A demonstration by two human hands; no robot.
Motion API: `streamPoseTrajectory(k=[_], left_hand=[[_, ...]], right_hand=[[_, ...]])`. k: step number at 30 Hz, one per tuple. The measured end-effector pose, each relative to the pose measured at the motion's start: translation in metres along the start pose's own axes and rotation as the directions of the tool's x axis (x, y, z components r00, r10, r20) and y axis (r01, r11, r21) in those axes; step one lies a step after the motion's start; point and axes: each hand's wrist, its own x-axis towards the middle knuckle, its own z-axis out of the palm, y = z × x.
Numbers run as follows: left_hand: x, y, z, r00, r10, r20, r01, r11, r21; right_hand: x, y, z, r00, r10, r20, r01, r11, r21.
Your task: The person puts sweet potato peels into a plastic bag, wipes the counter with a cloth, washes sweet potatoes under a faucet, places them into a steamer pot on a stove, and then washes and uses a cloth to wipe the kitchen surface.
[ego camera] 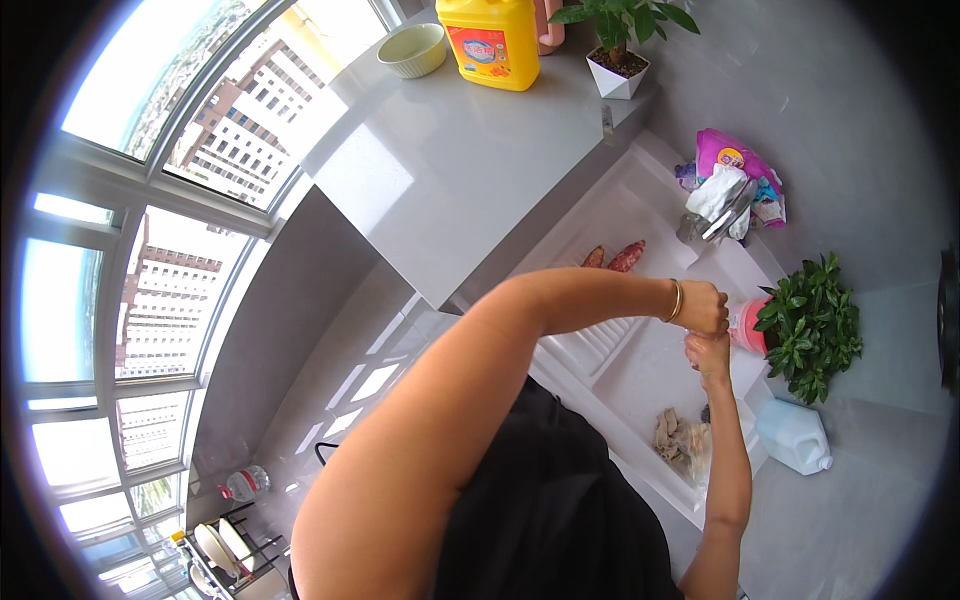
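My left hand (703, 306), with a gold bracelet at the wrist, is curled into a fist over the white sink (637, 375). Directly against it is my right hand (709, 354), its fingers curled too. Whether anything is inside the two fists is hidden. Just beyond them stands a pink pot (748, 326) with a leafy green plant (810, 330). Two sweet potatoes (627, 256) lie in the sink's far part, partly behind my left forearm. A crumpled beige cloth (670, 436) and a clear plastic bag (699, 450) lie near my right forearm.
A pale plastic jug (795, 436) lies right of the sink. Behind it sit a purple package (731, 154) and a white cloth (716, 191). The grey counter (450, 165) holds a ribbed bowl (412, 52), yellow detergent jug (495, 45) and potted plant (619, 75). A dish rack (225, 551) stands lower left.
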Motion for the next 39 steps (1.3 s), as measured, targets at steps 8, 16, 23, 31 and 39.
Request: streamPoseTrajectory(k=[8,16,23,31,39], left_hand=[[-0.009,0.014,0.050,0.844,-0.394,0.364,0.386,0.917,0.097],[0.032,0.017,0.017,0.682,-0.544,0.488,0.576,0.811,0.101],[0.034,0.014,-0.006,0.566,-0.555,0.610,0.717,0.697,-0.031],[-0.085,0.036,-0.018,0.755,-0.552,0.353,0.655,0.615,-0.440],[-0.145,0.077,-0.147,0.304,-0.838,0.453,0.929,0.156,-0.334]], right_hand=[[0.056,0.057,-0.001,0.788,-0.600,-0.134,0.403,0.669,-0.625],[0.045,0.025,-0.021,0.696,-0.711,-0.106,0.301,0.422,-0.855],[0.023,0.020,-0.012,0.575,-0.816,-0.068,0.289,0.280,-0.915],[-0.011,-0.011,0.009,0.849,-0.483,0.215,0.524,0.714,-0.465],[-0.032,-0.265,0.160,-0.161,-0.984,0.075,0.885,-0.178,-0.430]])
